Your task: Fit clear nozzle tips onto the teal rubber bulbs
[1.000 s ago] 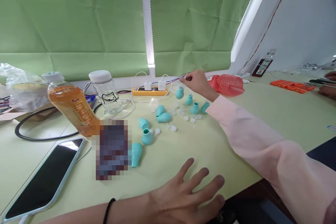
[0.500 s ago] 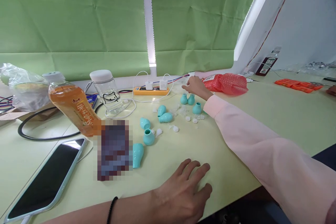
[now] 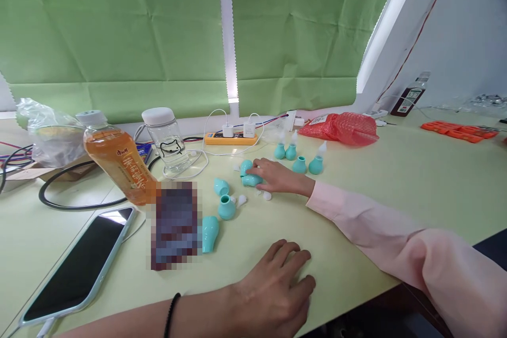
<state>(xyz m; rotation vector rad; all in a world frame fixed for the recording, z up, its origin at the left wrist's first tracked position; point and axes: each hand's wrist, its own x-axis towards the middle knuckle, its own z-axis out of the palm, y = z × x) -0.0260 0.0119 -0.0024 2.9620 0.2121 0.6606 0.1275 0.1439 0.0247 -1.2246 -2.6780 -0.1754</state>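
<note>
My right hand (image 3: 273, 175) reaches in from the right, its thumb and fingers closed around a teal squeeze bulb (image 3: 250, 181) that lies on its side. Another teal bulb touches it from behind. My left hand (image 3: 279, 288) rests palm down on the table in front, fingers spread and holding nothing. Beyond my right hand, several teal bulbs stand upright, some with a clear pointed nozzle (image 3: 322, 149) in the neck. Nearer me are an upright open-necked bulb (image 3: 227, 208) and a tapered teal bulb (image 3: 210, 233). Small white pieces (image 3: 242, 200) lie among them.
On the left are a phone (image 3: 79, 266), a blurred dark item (image 3: 176, 227), a tilted tea bottle (image 3: 121, 161) and a lidded clear jar (image 3: 168, 142). Behind sit a power strip (image 3: 229, 139) and a red bubble-wrap package (image 3: 348, 129). Orange trays (image 3: 453, 131) lie far right.
My right hand has moved from beside the red package, left and nearer, to the lying teal bulb. Clear nozzles now show on several back bulbs. My left hand stays put.
</note>
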